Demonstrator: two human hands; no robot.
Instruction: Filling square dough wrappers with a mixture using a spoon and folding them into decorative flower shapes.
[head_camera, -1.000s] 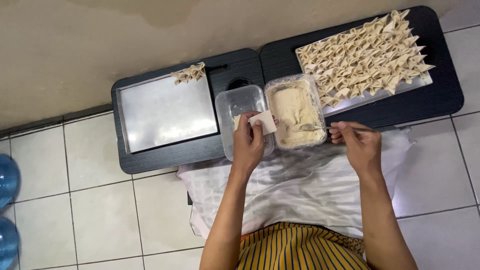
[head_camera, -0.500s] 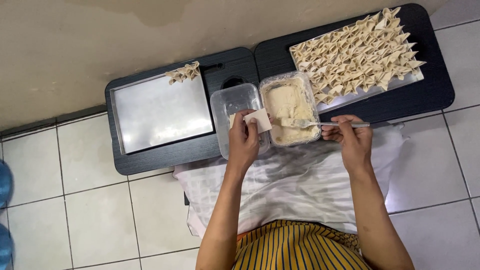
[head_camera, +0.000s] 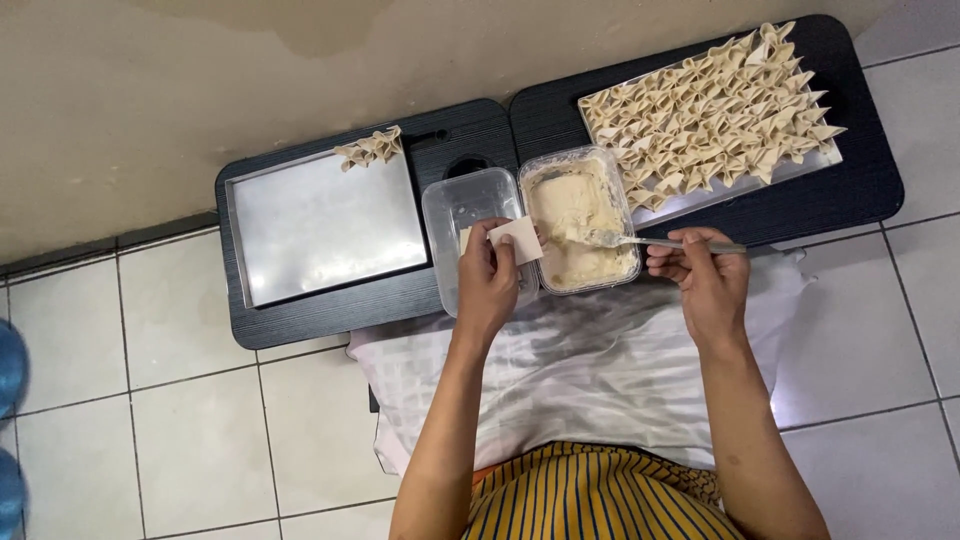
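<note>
My left hand (head_camera: 487, 285) pinches one square wrapper (head_camera: 517, 240) by its near edge, held flat just over the seam between the two tubs. My right hand (head_camera: 705, 275) is closed narrowly round the handle of a fork (head_camera: 640, 240), whose tines rest in the filling (head_camera: 578, 225) near the middle of its tub (head_camera: 580, 220). The wrapper looks thin, light and limp; I judge it would tear or crease if squeezed, so the edge and a supporting finger beneath are the places to hold it. The filling looks like a soft, sticky paste that would cling to the tines instead of sliding off. The fork is stiff and slim, best gripped far back on the handle as I have it. Counting: two clear tubs, the empty-looking one (head_camera: 470, 215) under my left hand and the full one beside it; two metal trays, the left tray (head_camera: 325, 225) carrying a small cluster of folded pieces (head_camera: 370, 148) at its far corner, perhaps four, and the right tray (head_camera: 800, 170) packed with many rows of dumplings (head_camera: 700, 105), too many to count; two dark boards (head_camera: 480, 130) beneath; one fork; one wrapper in hand.
</note>
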